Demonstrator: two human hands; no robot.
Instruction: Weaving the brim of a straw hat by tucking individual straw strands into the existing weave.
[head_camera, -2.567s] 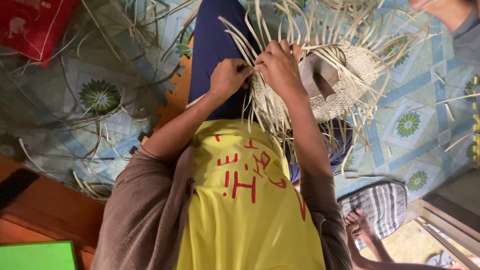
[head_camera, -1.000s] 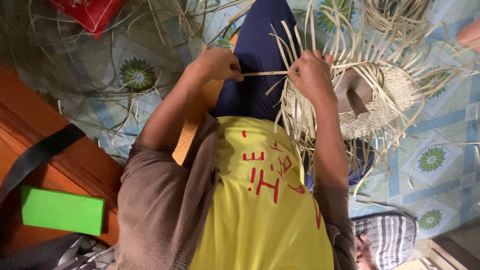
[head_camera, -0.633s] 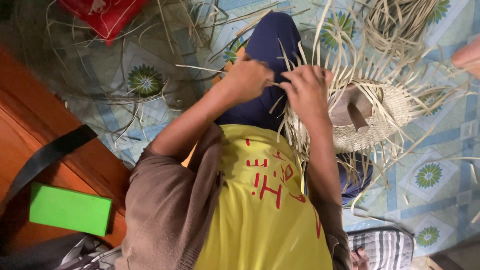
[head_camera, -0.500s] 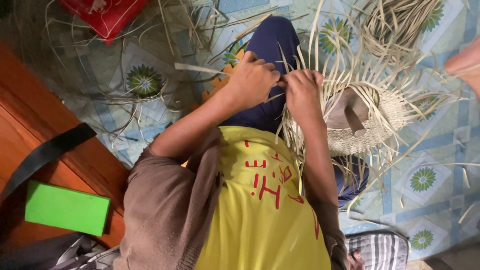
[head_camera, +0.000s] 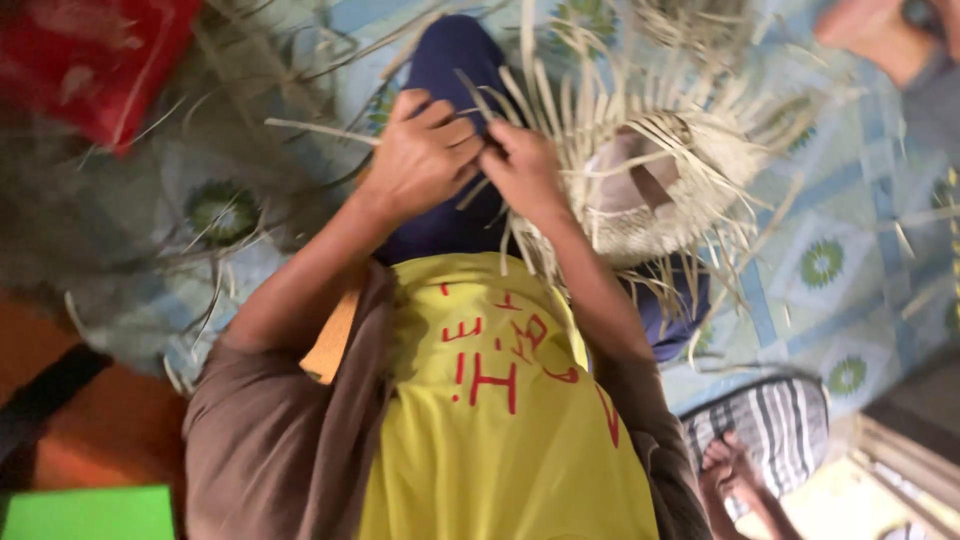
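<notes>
Near the upper middle of the frame the left hand (head_camera: 425, 150) and the right hand (head_camera: 522, 172) meet, knuckles almost touching, over a dark blue trouser leg (head_camera: 450, 70). The left hand's fingers (head_camera: 455, 128) are curled tight and pressed together, pinching a pale strip (head_camera: 320, 130) that runs out flat toward the upper left. The right hand's fingers are bent inward at the same spot and close on strips at the basket's edge; how exactly the tips grip is hidden by the left hand. The half-woven basket (head_camera: 650, 185) lies just right of the hands, right of centre in the upper part, its rim touching the right hand, with loose strips fanning out all round it and a brownish block (head_camera: 625, 180) showing in its hollow. Below the hands a yellow shirt (head_camera: 500, 420) with red marks fills the lower middle. A patterned mat (head_camera: 840, 250) covers the floor at right, a red bag (head_camera: 95, 55) sits upper left, a green box (head_camera: 90, 512) lower left, and a striped cloth (head_camera: 775, 425) lower right.
</notes>
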